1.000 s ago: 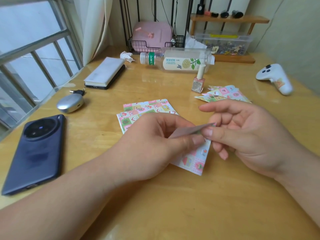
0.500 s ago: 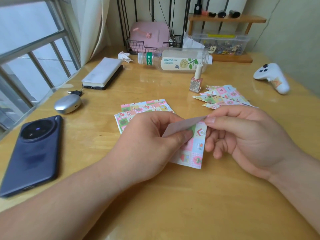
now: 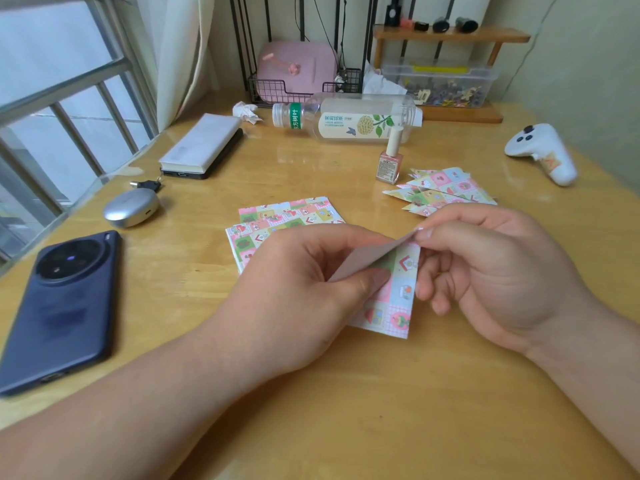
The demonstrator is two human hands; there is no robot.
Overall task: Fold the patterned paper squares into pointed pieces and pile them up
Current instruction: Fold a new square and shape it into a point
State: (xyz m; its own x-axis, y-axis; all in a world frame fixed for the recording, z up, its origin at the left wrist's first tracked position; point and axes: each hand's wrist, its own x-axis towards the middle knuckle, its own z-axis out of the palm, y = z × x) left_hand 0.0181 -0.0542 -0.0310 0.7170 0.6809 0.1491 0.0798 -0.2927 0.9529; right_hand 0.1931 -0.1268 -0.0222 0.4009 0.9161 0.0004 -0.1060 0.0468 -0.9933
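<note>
While the left hand (image 3: 298,289) pins the patterned paper square (image 3: 391,299), right hand (image 3: 485,271) fingertips pinch its raised flap corner, directly above the long edge.

Soft daylight from window (image 3: 52,98) at left, faint table (image 3: 346,427) glare, wide-angle edge bending

- One view only, from the person's head, facing forward and down over the wooden table (image 3: 415,427) (wide-angle, so straight edges bow).
- Near: left hand (image 3: 294,292) and right hand (image 3: 495,271) fill the middle; window (image 3: 52,74) at left.
</note>
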